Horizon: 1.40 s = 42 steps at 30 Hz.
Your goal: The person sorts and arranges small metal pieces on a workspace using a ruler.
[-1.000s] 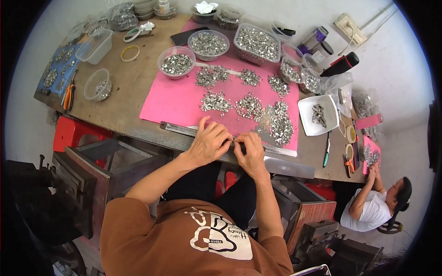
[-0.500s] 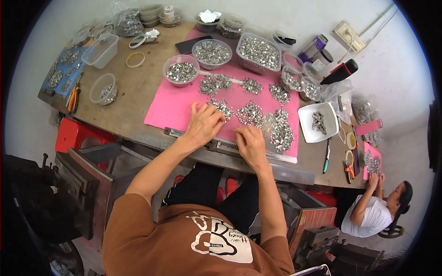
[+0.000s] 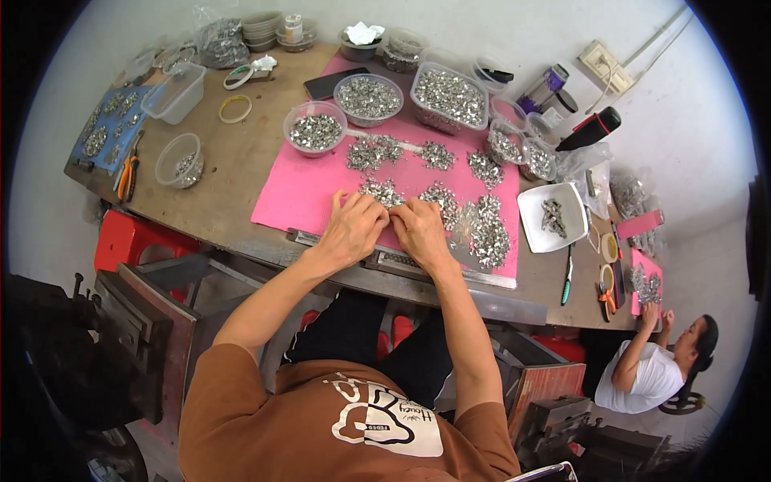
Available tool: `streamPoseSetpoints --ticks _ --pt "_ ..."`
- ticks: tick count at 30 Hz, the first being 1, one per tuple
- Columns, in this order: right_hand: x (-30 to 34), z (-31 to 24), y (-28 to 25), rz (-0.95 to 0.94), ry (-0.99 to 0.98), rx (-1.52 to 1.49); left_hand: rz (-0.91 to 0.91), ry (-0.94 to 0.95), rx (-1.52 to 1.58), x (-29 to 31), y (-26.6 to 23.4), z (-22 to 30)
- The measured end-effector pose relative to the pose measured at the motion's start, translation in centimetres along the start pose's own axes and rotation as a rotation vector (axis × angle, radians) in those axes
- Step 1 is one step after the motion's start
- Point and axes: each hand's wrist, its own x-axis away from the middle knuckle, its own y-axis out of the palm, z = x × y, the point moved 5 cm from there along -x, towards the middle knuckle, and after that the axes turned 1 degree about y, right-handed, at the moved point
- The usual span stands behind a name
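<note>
My left hand (image 3: 353, 228) and my right hand (image 3: 422, 231) meet at their fingertips over the front part of a pink mat (image 3: 289, 181). Both have fingers bent and pressed together; whatever lies in them is hidden or too small to make out. Just beyond the fingertips is a pile of small silver metal pieces (image 3: 381, 191), with another heap (image 3: 438, 198) past my right hand. A larger pile (image 3: 488, 233) spreads on the mat to the right. Below my hands, a slotted metal strip (image 3: 401, 263) runs along the table's front edge.
Behind the piles stand clear tubs of metal pieces, one round (image 3: 315, 132) and one rectangular (image 3: 451, 95). A white tray (image 3: 534, 210) sits to the right, a toothbrush (image 3: 568, 277) below it. Orange-handled pliers (image 3: 126, 177) lie left. A co-worker (image 3: 650, 373) sits far right.
My right hand has moved left and slightly up, so its fingertips now meet those of my left hand. The left hand has shifted slightly, its fingers more drawn together.
</note>
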Motion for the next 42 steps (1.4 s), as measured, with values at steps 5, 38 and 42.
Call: streamPoseSetpoints --ticks 5,38,42 --pt "0.0 -0.1 -0.6 -0.023 -0.027 0.018 0.006 0.002 0.089 1.2 0.1 2.5" --pt "8.3 -2.4 -4.7 0.157 0.215 -0.061 -0.374 -0.039 -0.171 -0.8 1.4 -0.4" --pt "8.9 -1.8 -4.9 0.189 0.25 -0.159 -0.475 -0.042 -0.114 1.0 0.4 -0.2"
